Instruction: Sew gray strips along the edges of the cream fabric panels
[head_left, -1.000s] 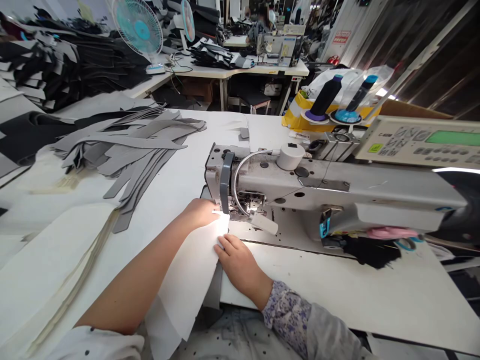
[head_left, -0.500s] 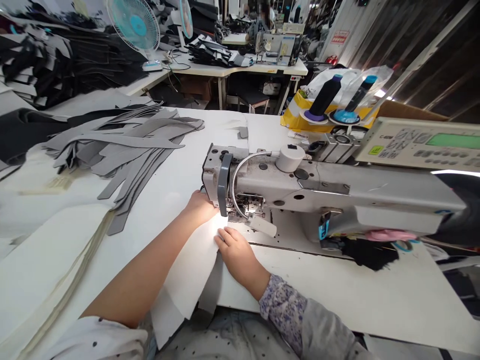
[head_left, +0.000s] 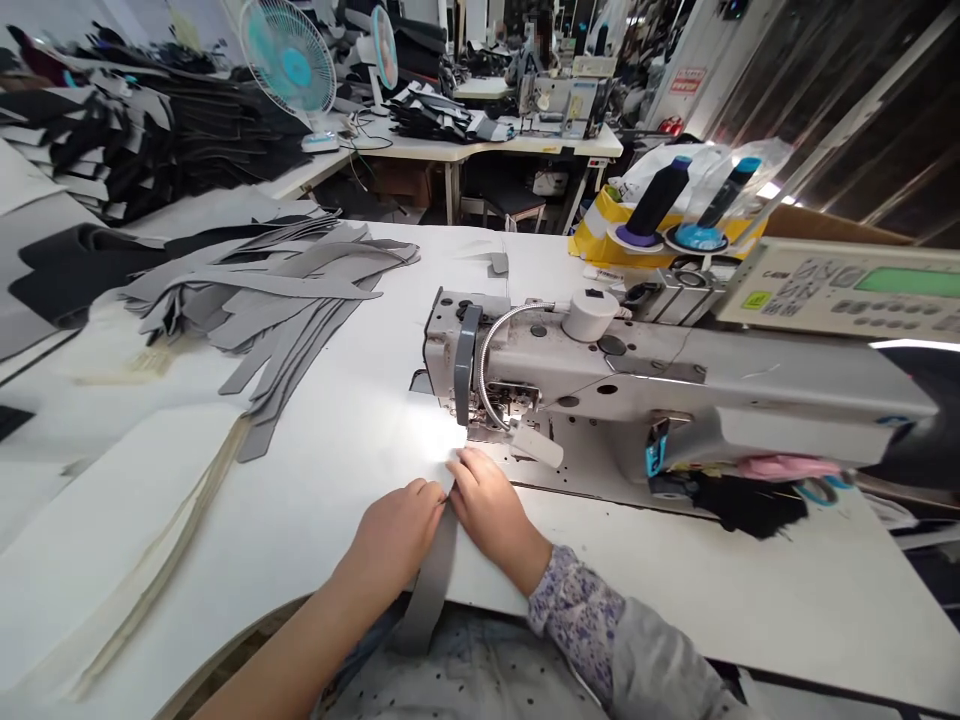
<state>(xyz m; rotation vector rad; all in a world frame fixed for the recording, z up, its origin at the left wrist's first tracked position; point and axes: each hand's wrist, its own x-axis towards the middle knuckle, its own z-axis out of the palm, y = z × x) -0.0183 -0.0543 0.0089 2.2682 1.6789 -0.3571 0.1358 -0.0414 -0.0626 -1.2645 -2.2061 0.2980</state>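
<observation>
Just in front of the sewing machine (head_left: 570,360), my two hands meet at the upper end of a grey fabric strip (head_left: 433,585). My left hand (head_left: 401,525) is closed, its thumb and fingers pinching the strip's edge. My right hand (head_left: 491,510) has its fingers together at the same spot, close to the needle area, and closes on the strip from the right. The strip hangs over the table's front edge toward my lap. A bright lamp glare washes out the surface beside the needle, and the needle itself is hard to make out.
A heap of grey strips (head_left: 300,300) lies left of the machine, with a stack of white sheets (head_left: 172,480) nearer me. Thread cones (head_left: 656,200) and a control panel (head_left: 847,290) stand behind it. Scissors (head_left: 821,490) lie at right. A fan (head_left: 292,65) stands further back.
My left hand has come back from behind the machine head to beside my right hand. The white piece that hung across my lap no longer shows there. The view has shifted slightly.
</observation>
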